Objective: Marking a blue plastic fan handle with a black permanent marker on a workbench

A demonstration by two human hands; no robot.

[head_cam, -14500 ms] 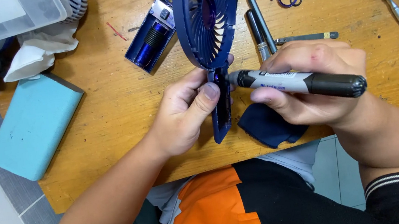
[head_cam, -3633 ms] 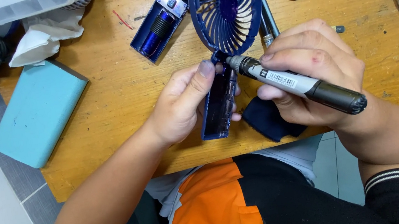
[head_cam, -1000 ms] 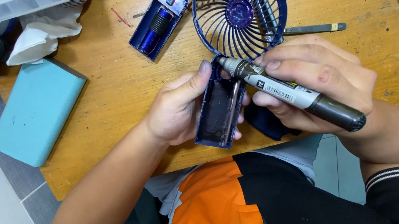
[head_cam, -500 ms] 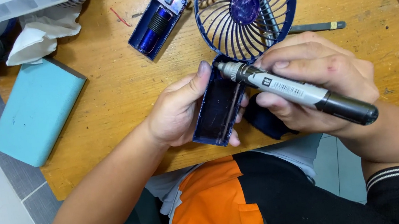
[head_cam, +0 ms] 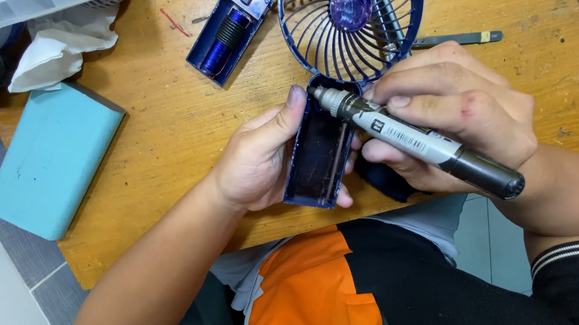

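Tilted flatter since before, the fan (head_cam: pixel 352 16) shows its open handle at centre frame; left hand (head_cam: pixel 260 163) clamps it, right hand (head_cam: pixel 458 114) grips the driver (head_cam: pixel 413 140), tip at the handle's top.

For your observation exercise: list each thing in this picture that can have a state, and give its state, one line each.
Fan handle: open, hollow, held in left hand.
Fan cage: attached to handle, tilted over the table.
Driver: gripped in right hand, tip at handle top.
Battery cover: detached, lying on table.
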